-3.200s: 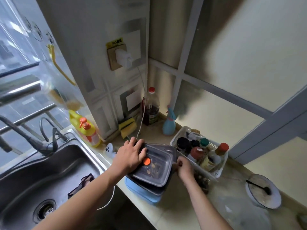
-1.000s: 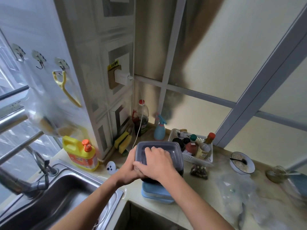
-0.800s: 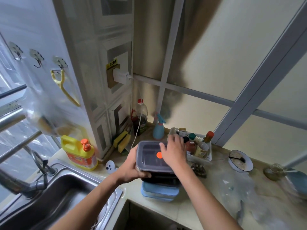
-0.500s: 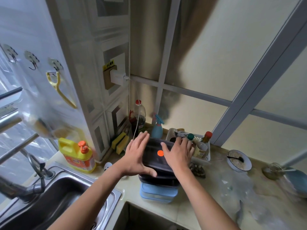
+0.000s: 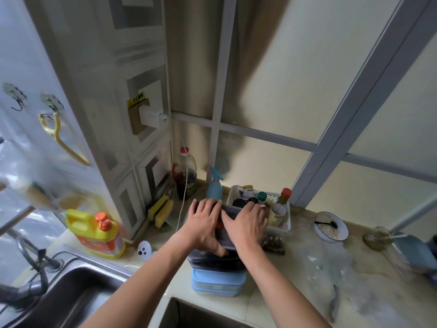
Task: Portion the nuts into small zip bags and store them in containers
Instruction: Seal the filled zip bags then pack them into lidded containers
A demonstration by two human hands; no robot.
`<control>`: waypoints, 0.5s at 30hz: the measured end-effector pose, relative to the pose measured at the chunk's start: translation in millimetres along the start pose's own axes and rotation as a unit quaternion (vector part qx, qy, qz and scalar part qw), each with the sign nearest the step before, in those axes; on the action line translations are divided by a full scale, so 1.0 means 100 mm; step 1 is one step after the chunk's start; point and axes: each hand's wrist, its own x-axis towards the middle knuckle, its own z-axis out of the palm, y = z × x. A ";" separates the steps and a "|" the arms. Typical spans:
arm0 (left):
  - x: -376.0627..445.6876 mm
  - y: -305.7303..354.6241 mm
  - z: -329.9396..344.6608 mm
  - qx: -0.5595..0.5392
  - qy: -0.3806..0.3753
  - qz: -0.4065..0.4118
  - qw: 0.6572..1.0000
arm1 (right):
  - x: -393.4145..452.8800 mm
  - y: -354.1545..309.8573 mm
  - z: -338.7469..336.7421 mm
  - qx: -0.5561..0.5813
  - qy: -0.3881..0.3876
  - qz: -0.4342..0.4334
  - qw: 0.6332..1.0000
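Hands: left hand (image 5: 205,223) and right hand (image 5: 246,223) both lie flat on the lid (image 5: 228,210), fingers straight, pressing down. Neither one is wrapped round anything.
Change: half a second back the hands were spread toward the two sides of the lid with the orange dot showing between them. Now they sit close together over the middle and the dot is nearly covered.
Earlier still: about a second ago the left hand held the box by its side while the right worked the lid. That side hold is gone; both palms are on top.
Meaning: looks like the final press to snap the lid shut, so the storing step for this box is close to done.
Box: dark container (image 5: 212,256) sits on top of the blue container (image 5: 216,280), at the counter (image 5: 295,301) edge just right of the sink (image 5: 71,287).
Nuts: presumably inside the dark box, but the hands and tinted lid hide them, can't confirm.
Stray bag: small bag of nuts (image 5: 273,243) lies on the counter just beside the stack, below the white basket (image 5: 285,224). Not yet stored.
View: camera has tipped up compared with three seconds ago; more wall, less sink.
Risk: stack is near the edge; uneven pressing could tip it.
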 end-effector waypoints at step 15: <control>0.03 0.00 0.00 -0.007 -0.027 -0.008 1.000 | 0.05 0.02 -0.01 0.025 0.037 -0.041 0.998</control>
